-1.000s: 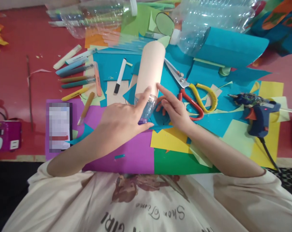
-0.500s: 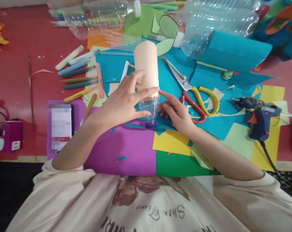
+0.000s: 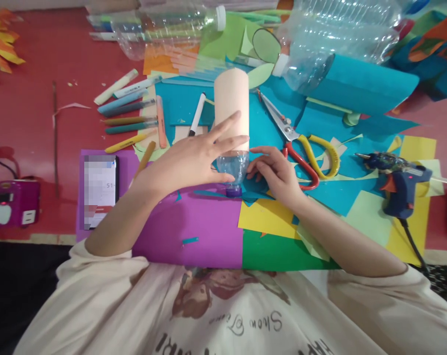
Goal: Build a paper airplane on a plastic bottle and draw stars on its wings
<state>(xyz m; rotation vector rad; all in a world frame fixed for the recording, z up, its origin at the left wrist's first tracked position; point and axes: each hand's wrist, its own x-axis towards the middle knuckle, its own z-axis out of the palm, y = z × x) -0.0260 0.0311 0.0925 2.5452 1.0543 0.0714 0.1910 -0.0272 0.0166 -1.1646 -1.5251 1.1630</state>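
Observation:
A clear plastic bottle [image 3: 236,165] with a purple cap [image 3: 234,191] lies with its neck toward me. Pale peach paper [image 3: 231,93] wraps its body. My left hand [image 3: 199,158] holds the bottle from the left, with two fingers spread across the paper and the thumb by the neck; its other fingers are hidden. On the right side, my right hand [image 3: 277,172] has its index finger stretched to the paper's lower edge, the other fingers loosely curled near the bottle's shoulder. I see nothing held in it.
Scissors [image 3: 290,133] with red and yellow handles lie right of the bottle. Farther right is a glue gun [image 3: 400,185]. Pens [image 3: 129,121] and a phone [image 3: 99,192] lie left. Large clear bottles [image 3: 341,29] and a blue paper roll [image 3: 371,81] stand behind paper scraps.
My left index finger has straightened out across the paper. My right index finger has bent slightly and shifted down a little along the paper's edge. The whole view has shifted slightly.

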